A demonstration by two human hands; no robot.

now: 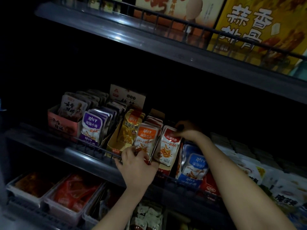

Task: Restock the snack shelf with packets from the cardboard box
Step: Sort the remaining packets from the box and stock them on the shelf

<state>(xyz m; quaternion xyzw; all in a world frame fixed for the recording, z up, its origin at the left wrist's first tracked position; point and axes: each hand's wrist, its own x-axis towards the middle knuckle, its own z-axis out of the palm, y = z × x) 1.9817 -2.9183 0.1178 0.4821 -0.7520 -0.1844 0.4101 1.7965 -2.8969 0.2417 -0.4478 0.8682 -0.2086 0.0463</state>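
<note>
Two hands are at work on the middle shelf (83, 157), near frame centre. My left hand (137, 165) curls round the bottom edge of the orange packets (146, 138). My right hand (187, 130) pinches the top of the red packet (169, 143) just beside them. The cardboard box is out of view.

I think the red packet is the main risk. It leans forward with its foot close to the rail (99, 149), so if my pinch slackens before it sits upright it could tip over the front and drop. The orange packets stand loose in a row, and letting go of their base too early could fan them forward. The light is poor, so I could easily slot a packet into the wrong row.

My right forearm passes right over the blue packets (194, 165), centre right, and lowering the elbow would knock them. The gold packets (129, 130) and purple packets (93, 128) crowd the left side, leaving little room to shift anything. Trays (73, 195) of red packs sit on the shelf below, at lower left.
</note>
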